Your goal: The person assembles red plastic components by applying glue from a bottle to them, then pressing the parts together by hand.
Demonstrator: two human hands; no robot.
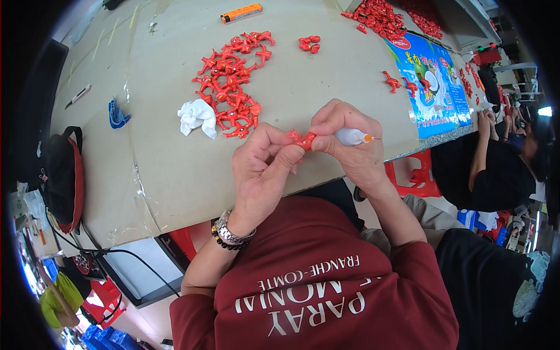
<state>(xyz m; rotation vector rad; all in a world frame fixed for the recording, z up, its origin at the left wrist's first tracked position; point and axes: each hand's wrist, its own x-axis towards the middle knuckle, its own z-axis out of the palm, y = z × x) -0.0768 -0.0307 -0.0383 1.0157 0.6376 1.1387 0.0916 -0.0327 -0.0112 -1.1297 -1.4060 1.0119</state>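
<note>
Over the near edge of the surface (175, 166), both hands meet at one small red plastic piece (304, 141), held off the surface in front of the torso. Left hand (258, 166): grip closed, thumb and bent index finger pinching the left end of the piece. Right hand (360, 150): grip closed, thumb and index finger pinching the right end. The gap in each grip equals the thickness of the piece, which the fingertips partly cover. The right hand also retains a white squeeze bottle (349, 137) between thumb and palm; its orange nozzle and thin needle point right, away from the piece.

Beyond the hands, a cluster of red figures (233, 81) rests on the surface, with a crumpled white cloth (198, 116) at its near left side.

Markings: a blue printed sheet (446, 90) at the right carries large yellow, white and red characters and a coconut picture. An orange elongated item (241, 13) at the far edge bears dark print, too small to read. The dark red shirt (326, 233) shows white capital lettering, inverted in this view.
</note>
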